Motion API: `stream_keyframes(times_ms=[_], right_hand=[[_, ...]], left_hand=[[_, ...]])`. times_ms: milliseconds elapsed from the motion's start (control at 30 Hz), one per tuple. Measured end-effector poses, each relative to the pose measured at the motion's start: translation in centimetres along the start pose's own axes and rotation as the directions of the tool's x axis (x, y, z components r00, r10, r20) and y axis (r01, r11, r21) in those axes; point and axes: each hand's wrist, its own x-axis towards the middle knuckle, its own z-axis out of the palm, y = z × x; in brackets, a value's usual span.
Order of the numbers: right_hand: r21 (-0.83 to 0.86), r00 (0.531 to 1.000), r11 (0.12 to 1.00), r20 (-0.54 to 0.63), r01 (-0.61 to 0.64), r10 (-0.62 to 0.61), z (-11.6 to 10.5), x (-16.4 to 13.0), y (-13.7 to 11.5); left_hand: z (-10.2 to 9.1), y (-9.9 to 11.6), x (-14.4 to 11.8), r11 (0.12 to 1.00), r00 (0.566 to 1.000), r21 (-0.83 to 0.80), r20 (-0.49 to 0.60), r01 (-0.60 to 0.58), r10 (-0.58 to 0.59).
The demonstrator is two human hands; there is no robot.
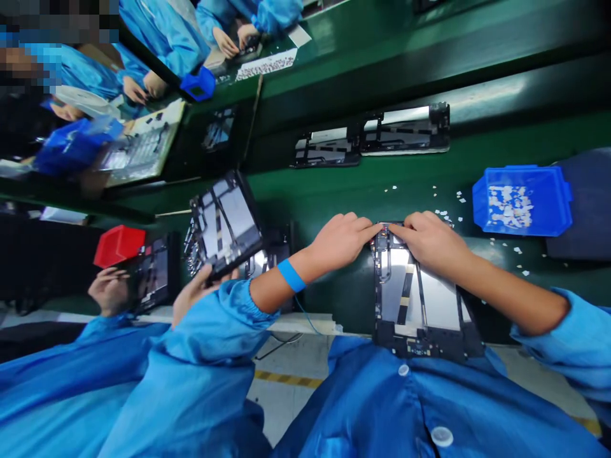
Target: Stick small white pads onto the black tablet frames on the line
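An opened tablet [436, 299] lies at the bench's front edge before me, its silvery batteries, dark ribbon cables and circuit boards exposed. My left hand [340, 238], with a blue band at the wrist, reaches to the tablet's far left corner, fingers curled and index fingertip at the edge. From the other side my right hand [432, 240] meets it, index finger pointing to the same corner and the other fingers bent in. Both hands are closed. The fingertips nearly touch over small parts there; whatever they pinch is too small to make out.
A blue bin [548, 203] of small white pieces stands right, with loose white bits scattered nearby. Two opened devices, one [327, 147] and another [405, 130], lie farther back. At left, a co-worker's hand holds another opened tablet [229, 222], near a red bin [119, 246].
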Motion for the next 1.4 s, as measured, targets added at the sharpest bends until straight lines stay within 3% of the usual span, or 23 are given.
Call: stream_keyframes(times_ms=[367, 600, 667, 967, 1067, 1133, 1200, 1300, 1400], right_hand=[[-0.005, 1.0, 1.0, 0.003, 0.03, -0.03, 0.0, 0.1, 0.0], [0.023, 0.988, 0.989, -0.034, 0.149, -0.148, 0.1, -0.2, 0.4], [0.01, 0.987, 0.987, -0.027, 0.162, -0.161, 0.0, -0.1, 0.5], [-0.136, 0.985, 0.976, 0.067, 0.168, -0.16, -1.4, 0.5, -1.1], [-0.016, 0.991, 0.992, 0.051, 0.125, -0.124, -0.9, 0.3, -0.6], [0.15, 0.998, 0.986, -0.032, 0.067, -0.063, -0.5, 0.0, 0.2], [0.305, 0.99, 0.952, -0.136, 0.012, 0.031, -0.1, -0.4, 0.8], [0.39, 0.97, 0.92, -0.213, -0.028, 0.12, 0.0, -0.5, 1.2], [0.367, 0.965, 0.929, -0.217, -0.056, 0.144, -0.4, -0.6, 1.2]], left_hand=[[0.0, 0.7, 1.4, 0.999, 0.999, -0.007, 0.03, -0.043, 0.043], [2.4, -0.3, -0.8, 0.92, 0.991, -0.388, -0.089, 0.058, -0.1], [3.0, -0.2, -1.5, 0.901, 0.981, -0.426, -0.12, 0.086, -0.15], [1.7, 1.6, -1.5, 0.975, 0.988, -0.187, -0.067, 0.121, -0.136], [1.6, 2.1, -1.4, 0.979, 0.99, -0.163, -0.042, 0.124, -0.133], [1.5, 2.2, -1.3, 0.968, 0.988, -0.213, -0.049, 0.133, -0.147], [1.5, 2.2, -1.0, 0.928, 0.973, -0.329, -0.082, 0.176, -0.213], [1.7, 1.9, 0.7, 0.786, 0.919, -0.562, -0.105, 0.26, -0.379], [2.1, 1.1, 3.2, 0.608, 0.896, -0.738, -0.009, 0.294, -0.445]])
